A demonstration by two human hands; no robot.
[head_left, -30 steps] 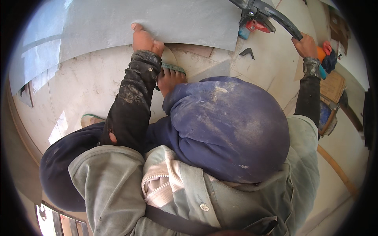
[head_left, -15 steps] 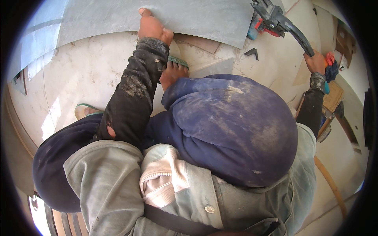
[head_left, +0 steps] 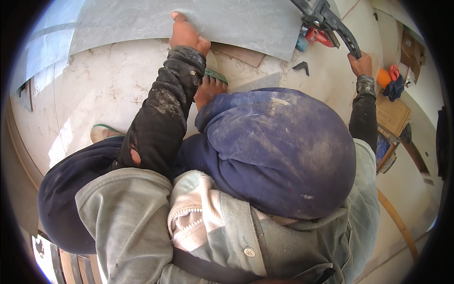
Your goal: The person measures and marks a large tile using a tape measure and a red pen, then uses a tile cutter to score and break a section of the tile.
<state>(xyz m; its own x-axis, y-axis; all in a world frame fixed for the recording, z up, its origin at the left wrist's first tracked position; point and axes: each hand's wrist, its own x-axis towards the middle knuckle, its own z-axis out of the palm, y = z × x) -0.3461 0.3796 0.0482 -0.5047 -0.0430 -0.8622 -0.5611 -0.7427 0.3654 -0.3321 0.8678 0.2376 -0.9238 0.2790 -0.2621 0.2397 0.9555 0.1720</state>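
Note:
My left hand (head_left: 188,34) rests on the near edge of a large, thin grey slab (head_left: 127,21). One finger stretches out over its surface; the other fingers barely show. Off to the right, my right hand (head_left: 361,64) is wrapped round the end of a curved black lever handle (head_left: 347,39). The handle joins a black jointed mechanism (head_left: 318,14) beside the slab's right end, and the tool's upper part runs out of view. Close under the mechanism sit a red part (head_left: 318,37) and a small blue object (head_left: 301,43).
A small black angle-shaped piece (head_left: 301,66) lies on the dusty, pale floor (head_left: 101,90). Brown board (head_left: 241,53) pokes out under the slab. At right are an orange object (head_left: 383,78), dark cloth (head_left: 394,88) and cardboard (head_left: 392,113). My sandalled foot (head_left: 210,90) is near the slab.
My right hand has moved left and up a little, swinging the black lever handle with it. More of the red part now shows. My left hand has stayed almost in place on the slab.

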